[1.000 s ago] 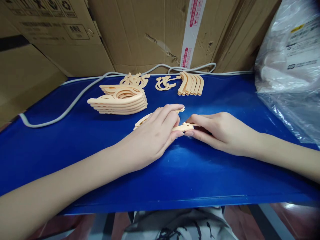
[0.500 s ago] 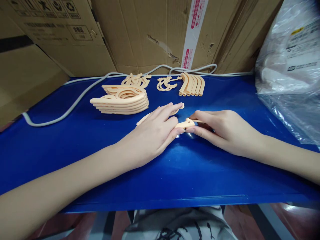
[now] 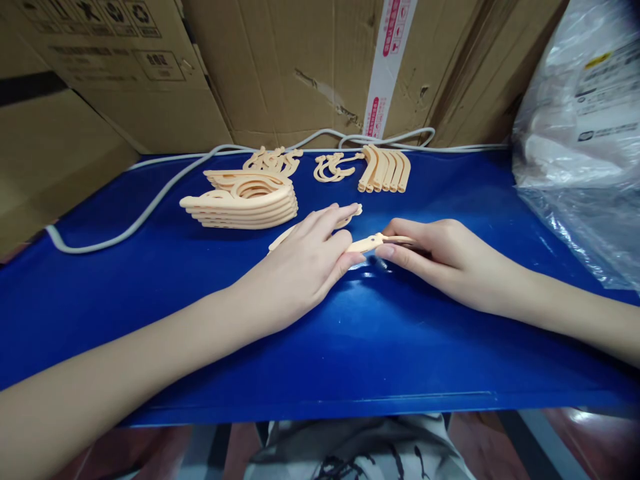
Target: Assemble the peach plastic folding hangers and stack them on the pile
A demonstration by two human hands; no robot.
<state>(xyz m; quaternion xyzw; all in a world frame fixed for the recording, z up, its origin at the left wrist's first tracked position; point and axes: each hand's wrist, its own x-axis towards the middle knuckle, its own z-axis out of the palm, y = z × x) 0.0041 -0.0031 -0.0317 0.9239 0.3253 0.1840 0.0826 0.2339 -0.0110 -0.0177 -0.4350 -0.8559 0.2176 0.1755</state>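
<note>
Under my left hand (image 3: 313,257), a cream plastic hanger piece (image 3: 367,244) is gripped between the thumb and fingers, its holed end sticking out to the right. Most of that piece is hidden by the palm; a rounded tip (image 3: 359,209) shows past the fingertips and another edge at the left. My right hand (image 3: 440,257) is closed in a pinch on a thin cream plastic strip (image 3: 400,239), largely covered by the fingers. The strip's end meets the holed end of the hanger piece; whether they are joined I cannot tell.
Beyond my left hand lies a stack of cream hanger pieces (image 3: 245,207). Loose hooks (image 3: 273,161), more hooks (image 3: 333,167) and curved arms (image 3: 387,170) line the back. A grey cable (image 3: 170,190), cardboard boxes (image 3: 300,73) and a clear plastic bag (image 3: 575,153) border the blue table (image 3: 320,360).
The holed end of the hanger piece has tilted upward slightly. My right hand has shifted a little to the right with its thumb away from the piece; my left hand moved slightly left.
</note>
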